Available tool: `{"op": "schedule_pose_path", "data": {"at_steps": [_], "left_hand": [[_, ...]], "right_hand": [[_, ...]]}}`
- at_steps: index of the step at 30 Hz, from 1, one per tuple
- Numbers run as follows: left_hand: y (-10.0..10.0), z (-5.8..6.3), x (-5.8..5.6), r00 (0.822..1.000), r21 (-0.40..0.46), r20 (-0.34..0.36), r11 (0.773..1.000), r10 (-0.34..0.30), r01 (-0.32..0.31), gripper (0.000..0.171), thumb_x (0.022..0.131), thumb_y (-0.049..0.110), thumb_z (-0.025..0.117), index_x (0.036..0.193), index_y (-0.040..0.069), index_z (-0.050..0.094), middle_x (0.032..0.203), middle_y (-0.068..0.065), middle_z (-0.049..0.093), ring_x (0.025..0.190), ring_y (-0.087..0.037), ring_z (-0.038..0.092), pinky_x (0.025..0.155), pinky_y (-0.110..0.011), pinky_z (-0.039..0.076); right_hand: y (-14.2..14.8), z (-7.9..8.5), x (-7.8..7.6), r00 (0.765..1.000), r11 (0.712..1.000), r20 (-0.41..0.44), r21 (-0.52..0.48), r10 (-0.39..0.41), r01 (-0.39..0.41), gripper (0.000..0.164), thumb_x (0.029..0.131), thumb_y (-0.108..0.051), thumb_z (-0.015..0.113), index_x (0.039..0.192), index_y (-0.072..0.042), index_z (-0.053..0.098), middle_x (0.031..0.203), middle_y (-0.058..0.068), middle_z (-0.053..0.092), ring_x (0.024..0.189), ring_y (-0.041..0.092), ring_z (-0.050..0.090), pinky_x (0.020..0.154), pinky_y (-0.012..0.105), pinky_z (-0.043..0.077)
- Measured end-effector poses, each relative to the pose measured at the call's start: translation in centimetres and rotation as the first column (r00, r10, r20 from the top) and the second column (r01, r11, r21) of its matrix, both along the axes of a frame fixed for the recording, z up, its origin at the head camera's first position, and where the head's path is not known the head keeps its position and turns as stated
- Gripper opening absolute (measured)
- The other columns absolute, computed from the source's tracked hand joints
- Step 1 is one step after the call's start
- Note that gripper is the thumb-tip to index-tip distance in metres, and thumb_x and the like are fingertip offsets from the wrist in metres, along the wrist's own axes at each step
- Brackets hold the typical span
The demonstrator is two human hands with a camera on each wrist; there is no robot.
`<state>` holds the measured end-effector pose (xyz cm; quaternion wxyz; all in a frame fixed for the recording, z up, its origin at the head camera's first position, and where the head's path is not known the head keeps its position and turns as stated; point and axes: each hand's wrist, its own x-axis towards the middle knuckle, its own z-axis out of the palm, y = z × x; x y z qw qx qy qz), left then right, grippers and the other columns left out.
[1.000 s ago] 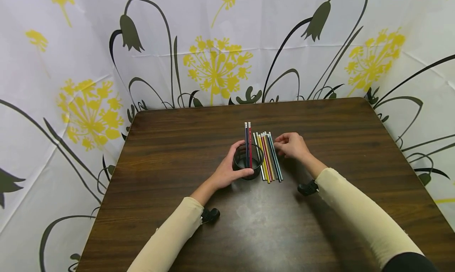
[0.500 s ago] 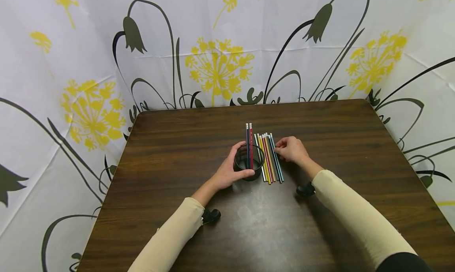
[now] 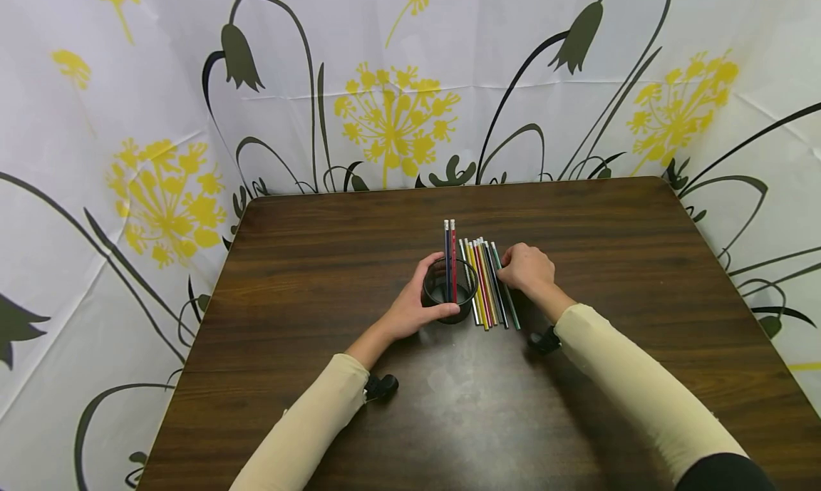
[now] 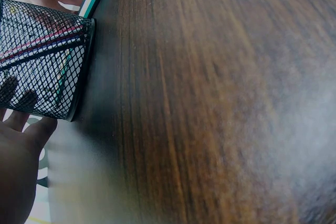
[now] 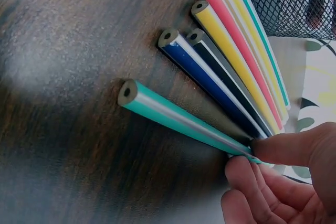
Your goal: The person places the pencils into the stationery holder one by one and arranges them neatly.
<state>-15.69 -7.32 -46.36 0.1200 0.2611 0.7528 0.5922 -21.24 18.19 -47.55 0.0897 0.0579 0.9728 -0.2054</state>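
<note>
The thumb and fingers of the right hand (image 3: 529, 266) pinch the green pencil (image 5: 181, 121) toward its far end. The hand is bent over the pencil from its right side, and the right sleeve (image 3: 641, 388) runs back to the lower right.

The fingers of the left hand (image 3: 410, 307) are curled round the mesh cup (image 4: 71, 85), thumb across the near side. The left sleeve (image 3: 304, 427) runs back to the lower left. A black wrist device sits under each wrist, left (image 3: 383, 388) and right (image 3: 544, 342).

The green pencil has a pale lengthwise band and a flat, unsharpened near end with a dark core. It is at the right edge of the pencil row, its near end angled away. Next in order are a blue pencil (image 5: 207, 80), a black pencil (image 5: 231, 80) and a yellow pencil (image 5: 236, 53).

A dark blue pencil (image 3: 447, 252) and a red pencil (image 3: 453, 252) stand in the cup, pale-tipped ends above its rim. The cup rests on the wood-grain table (image 3: 321, 263).
</note>
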Motion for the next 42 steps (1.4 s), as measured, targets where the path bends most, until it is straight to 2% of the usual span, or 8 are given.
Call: {"op": "schedule_pose_path", "data": {"at_steps": [12,15,20,25,30,35,39,42], "left_hand": [[-0.1,-0.1,0.0,1.000,-0.031,0.007,1.000,0.007,-0.007,0.088,0.085,0.013,0.076,0.153,0.010,0.021,0.145,-0.017,0.041,0.134,-0.038,0.038,0.109,-0.056,0.027],[0.0,-1.4,-0.5,1.000,-0.038,0.001,0.999,0.020,-0.020,0.089,0.085,0.014,0.076,0.154,0.015,0.021,0.147,-0.014,0.040,0.135,-0.033,0.038,0.109,-0.055,0.026],[-0.1,-3.4,-1.2,0.999,-0.066,-0.010,0.997,0.048,-0.048,0.092,0.084,0.024,0.078,0.155,0.026,0.019,0.148,-0.004,0.039,0.136,-0.022,0.036,0.109,-0.054,0.026],[-0.1,-3.6,-1.3,0.998,-0.080,-0.026,0.995,0.050,-0.052,0.093,0.084,0.035,0.078,0.155,0.028,0.018,0.149,0.003,0.038,0.137,-0.017,0.034,0.109,-0.054,0.026],[-0.1,-3.6,-1.3,0.998,-0.082,-0.028,0.995,0.050,-0.052,0.093,0.084,0.034,0.078,0.156,0.028,0.018,0.149,0.002,0.038,0.137,-0.016,0.034,0.110,-0.053,0.026],[0.1,-3.3,-1.2,0.999,-0.065,-0.017,0.997,0.043,-0.044,0.093,0.085,0.023,0.077,0.156,0.023,0.017,0.149,-0.006,0.038,0.138,-0.023,0.034,0.110,-0.055,0.025],[0.1,-1.3,-0.5,1.000,-0.041,-0.011,0.999,0.014,-0.015,0.091,0.086,0.015,0.076,0.155,0.011,0.017,0.148,-0.016,0.039,0.137,-0.033,0.036,0.109,-0.058,0.025],[0.0,-1.6,-0.7,1.000,-0.039,-0.015,0.999,0.015,-0.016,0.091,0.085,0.021,0.077,0.155,0.017,0.019,0.147,-0.010,0.041,0.135,-0.027,0.038,0.109,-0.055,0.027]], "right_hand": [[1.1,0.8,-0.1,0.998,0.992,0.055,-0.126,-0.022,0.029,0.020,0.085,-0.027,0.068,0.099,-0.013,0.071,0.068,0.000,0.067,0.059,0.017,0.062,0.058,0.039,0.044],[1.4,1.6,-0.1,0.999,0.985,0.035,-0.167,-0.032,0.037,0.020,0.087,-0.027,0.067,0.100,-0.013,0.071,0.070,-0.001,0.070,0.060,0.015,0.064,0.062,0.040,0.044],[1.6,3.4,0.0,0.998,0.964,-0.044,-0.265,-0.044,0.031,0.022,0.090,-0.027,0.066,0.105,-0.012,0.070,0.087,0.003,0.072,0.069,0.017,0.068,0.065,0.039,0.045],[1.5,5.4,0.2,0.988,0.903,-0.147,-0.429,-0.046,-0.022,0.027,0.091,-0.021,0.066,0.114,-0.006,0.068,0.093,0.010,0.072,0.075,0.027,0.070,0.061,0.031,0.050],[0.9,7.4,0.5,0.971,0.816,-0.230,-0.573,-0.066,-0.080,0.031,0.090,-0.015,0.067,0.118,-0.003,0.065,0.093,0.013,0.072,0.064,0.019,0.069,0.052,0.029,0.053],[0.0,9.0,1.1,0.950,0.753,-0.305,-0.640,-0.067,-0.152,0.029,0.090,-0.013,0.067,0.117,-0.003,0.064,0.092,0.014,0.072,0.060,0.011,0.066,0.053,0.031,0.054],[-1.1,9.9,1.7,0.935,0.714,-0.350,-0.668,-0.055,-0.208,0.028,0.090,-0.012,0.068,0.115,-0.002,0.062,0.094,0.015,0.071,0.060,0.013,0.066,0.053,0.031,0.054],[-1.9,10.0,2.1,0.930,0.696,-0.364,-0.678,-0.041,-0.235,0.026,0.090,-0.011,0.069,0.113,-0.001,0.061,0.094,0.015,0.071,0.059,0.012,0.065,0.053,0.031,0.054]]}}
